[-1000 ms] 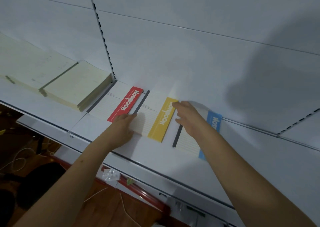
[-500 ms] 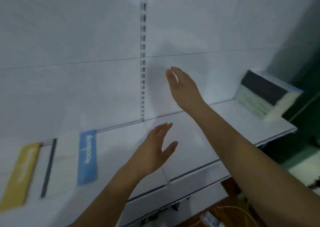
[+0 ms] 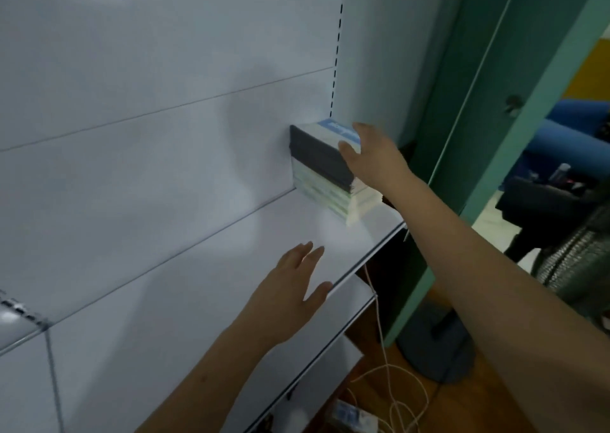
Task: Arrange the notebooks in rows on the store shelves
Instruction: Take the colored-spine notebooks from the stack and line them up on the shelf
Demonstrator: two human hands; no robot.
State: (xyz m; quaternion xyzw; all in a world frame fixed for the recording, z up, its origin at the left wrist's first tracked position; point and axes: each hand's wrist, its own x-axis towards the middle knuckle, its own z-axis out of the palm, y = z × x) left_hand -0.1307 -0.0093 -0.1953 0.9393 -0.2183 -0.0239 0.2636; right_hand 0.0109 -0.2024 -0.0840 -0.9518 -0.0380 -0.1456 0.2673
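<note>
Notebooks (image 3: 325, 165) sat in a stack at the far right end of the shelf (image 3: 204, 277), pushed back against the white rear panel (image 3: 132, 168), and that was where we had swung to. A second before, both our hands had been flat on the red, yellow and blue notebooks laid out in a row further left; now that row was out of sight and we had turned away from it.

Our right hand (image 3: 373, 158) had reached the stack, fingers spread and straight over its top right corner, touching or just about to; we could not tell whether it had any hold yet. Our left hand (image 3: 293, 287) hovered above the bare shelf, fingers relaxed and apart, carrying nothing.

So the placed notebooks looked done with, and we judged this was the fetch for the next one. The top notebook showed a blue strip, dark spines faced us, and the lower ones jutted out unevenly, so lifting one alone could drag the pile. A green door frame (image 3: 468, 135) stood just beside the shelf end.
</note>
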